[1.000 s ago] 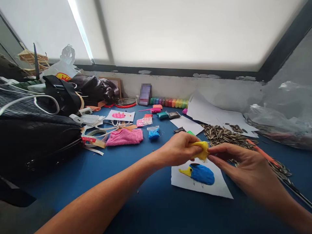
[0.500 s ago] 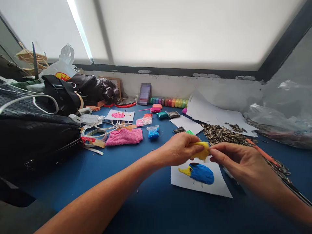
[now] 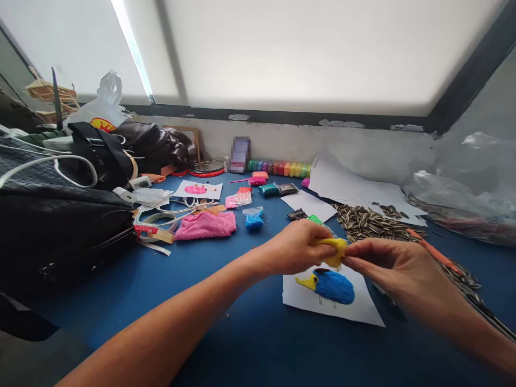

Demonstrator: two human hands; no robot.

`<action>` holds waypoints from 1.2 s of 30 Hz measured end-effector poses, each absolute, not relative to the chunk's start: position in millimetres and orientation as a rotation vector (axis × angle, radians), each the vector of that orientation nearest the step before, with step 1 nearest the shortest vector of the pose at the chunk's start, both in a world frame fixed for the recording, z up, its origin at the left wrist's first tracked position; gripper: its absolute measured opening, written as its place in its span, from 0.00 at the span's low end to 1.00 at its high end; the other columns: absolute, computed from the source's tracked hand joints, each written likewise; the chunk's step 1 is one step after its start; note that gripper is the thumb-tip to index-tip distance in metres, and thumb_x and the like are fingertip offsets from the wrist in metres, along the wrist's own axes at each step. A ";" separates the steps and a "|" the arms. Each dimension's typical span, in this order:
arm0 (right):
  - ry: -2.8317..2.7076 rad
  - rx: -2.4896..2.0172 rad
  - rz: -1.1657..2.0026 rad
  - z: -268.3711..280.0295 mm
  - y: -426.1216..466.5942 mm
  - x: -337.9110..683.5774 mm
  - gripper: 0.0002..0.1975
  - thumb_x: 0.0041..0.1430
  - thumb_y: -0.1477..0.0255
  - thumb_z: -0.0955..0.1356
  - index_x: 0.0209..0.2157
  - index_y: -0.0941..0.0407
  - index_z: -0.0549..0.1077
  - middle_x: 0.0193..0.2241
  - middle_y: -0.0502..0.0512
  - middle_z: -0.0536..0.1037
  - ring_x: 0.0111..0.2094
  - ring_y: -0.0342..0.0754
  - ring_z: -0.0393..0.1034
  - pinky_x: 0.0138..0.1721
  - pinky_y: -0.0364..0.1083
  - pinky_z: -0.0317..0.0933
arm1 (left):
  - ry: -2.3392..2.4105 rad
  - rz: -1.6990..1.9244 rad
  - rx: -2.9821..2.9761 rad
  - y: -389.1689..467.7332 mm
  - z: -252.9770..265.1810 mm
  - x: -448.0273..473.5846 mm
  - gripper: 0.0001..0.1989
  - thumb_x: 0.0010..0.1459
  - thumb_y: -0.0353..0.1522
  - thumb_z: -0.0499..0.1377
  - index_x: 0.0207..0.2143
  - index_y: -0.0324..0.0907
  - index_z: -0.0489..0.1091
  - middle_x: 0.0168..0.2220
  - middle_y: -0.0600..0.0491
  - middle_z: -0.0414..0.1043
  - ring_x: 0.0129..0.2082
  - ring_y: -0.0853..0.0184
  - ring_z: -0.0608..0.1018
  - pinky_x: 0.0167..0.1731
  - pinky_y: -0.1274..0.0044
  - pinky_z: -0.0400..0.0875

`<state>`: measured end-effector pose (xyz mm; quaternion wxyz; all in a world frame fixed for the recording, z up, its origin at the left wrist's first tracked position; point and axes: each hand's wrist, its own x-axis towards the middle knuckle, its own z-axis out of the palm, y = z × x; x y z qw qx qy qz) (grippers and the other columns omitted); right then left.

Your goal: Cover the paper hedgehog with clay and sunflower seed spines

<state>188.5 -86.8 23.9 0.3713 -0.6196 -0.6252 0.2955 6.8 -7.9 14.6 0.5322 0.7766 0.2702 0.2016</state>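
A packet of soft yellow modelling clay (image 3: 335, 251) is gripped between the thumb and fingers of my left hand (image 3: 299, 248). Thumb and index finger of my right hand (image 3: 393, 269) pinch together at the clay's right edge; whether a bit of clay sits between the fingertips is hard to see. Just below both hands lies a white paper (image 3: 298, 295). On it is a flat clay animal (image 3: 335, 286) with a blue body, a yellow pointed snout, a dark eye and drawn legs. A green clay packet (image 3: 315, 219) and a black one (image 3: 297, 214) lie behind my left hand.
Striped sunflower seeds (image 3: 365, 223) are heaped behind my right hand, beside orange-handled scissors (image 3: 435, 251). White paper sheets (image 3: 342, 180) lie at the back. A pink cloth (image 3: 206, 226), a blue clay packet (image 3: 253, 219) and a black bag (image 3: 60, 236) are to the left.
The yellow clay has turned and dropped slightly in my left hand. My right fingertips have shifted a little left and stay at its edge. The paper animal has not moved.
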 end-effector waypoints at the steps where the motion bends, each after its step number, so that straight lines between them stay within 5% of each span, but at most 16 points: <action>1: -1.613 -1.580 0.761 24.2 -86.7 188.4 0.21 0.45 0.50 0.75 0.32 0.53 0.83 0.27 0.54 0.83 0.28 0.51 0.79 0.27 0.43 0.71 | 0.641 0.482 1.813 -7.8 14.5 6.8 0.09 0.61 0.32 0.58 0.30 0.36 0.71 0.27 0.55 0.69 0.26 0.74 0.69 0.26 0.81 0.61; 11: -1.629 -1.521 0.553 19.1 -90.1 187.8 0.15 0.53 0.55 0.72 0.33 0.51 0.82 0.29 0.53 0.82 0.33 0.50 0.78 0.33 0.44 0.72 | 0.593 0.472 1.586 -3.4 17.5 6.1 0.09 0.59 0.33 0.61 0.35 0.33 0.73 0.27 0.53 0.72 0.25 0.75 0.73 0.25 0.82 0.65; 17: -1.801 -1.491 0.388 22.1 -89.6 185.7 0.16 0.58 0.54 0.68 0.31 0.53 0.77 0.37 0.56 0.78 0.36 0.51 0.74 0.36 0.47 0.70 | 0.598 0.513 1.541 -5.2 17.5 8.3 0.06 0.56 0.30 0.63 0.30 0.33 0.72 0.24 0.55 0.70 0.22 0.76 0.72 0.24 0.82 0.66; 25: -1.658 -1.492 0.766 23.3 -83.9 198.8 0.15 0.57 0.54 0.70 0.32 0.50 0.79 0.52 0.54 0.75 0.51 0.54 0.71 0.48 0.46 0.69 | 0.733 0.529 1.645 -3.3 20.3 6.4 0.07 0.58 0.30 0.62 0.33 0.33 0.74 0.27 0.52 0.73 0.23 0.75 0.73 0.23 0.82 0.67; 29: -1.485 -1.513 0.847 23.0 -83.3 200.0 0.16 0.56 0.52 0.70 0.38 0.47 0.79 0.49 0.52 0.78 0.50 0.53 0.72 0.49 0.46 0.69 | 0.744 0.525 1.678 -0.4 17.8 6.3 0.08 0.58 0.32 0.62 0.34 0.33 0.74 0.28 0.51 0.73 0.24 0.75 0.73 0.24 0.82 0.67; 32: -1.432 -1.525 0.836 22.9 -83.2 195.9 0.16 0.54 0.51 0.71 0.32 0.49 0.79 0.44 0.52 0.80 0.43 0.51 0.75 0.41 0.44 0.71 | 0.832 0.609 1.813 5.8 12.9 4.0 0.09 0.58 0.34 0.60 0.31 0.35 0.73 0.27 0.52 0.73 0.25 0.73 0.73 0.24 0.81 0.66; 36: -1.482 -1.607 0.722 29.3 -85.4 188.4 0.18 0.44 0.52 0.76 0.24 0.52 0.75 0.24 0.50 0.76 0.25 0.45 0.70 0.25 0.41 0.67 | 1.106 0.760 2.001 20.0 4.6 -2.1 0.09 0.56 0.35 0.60 0.34 0.38 0.74 0.33 0.50 0.76 0.31 0.69 0.75 0.29 0.79 0.67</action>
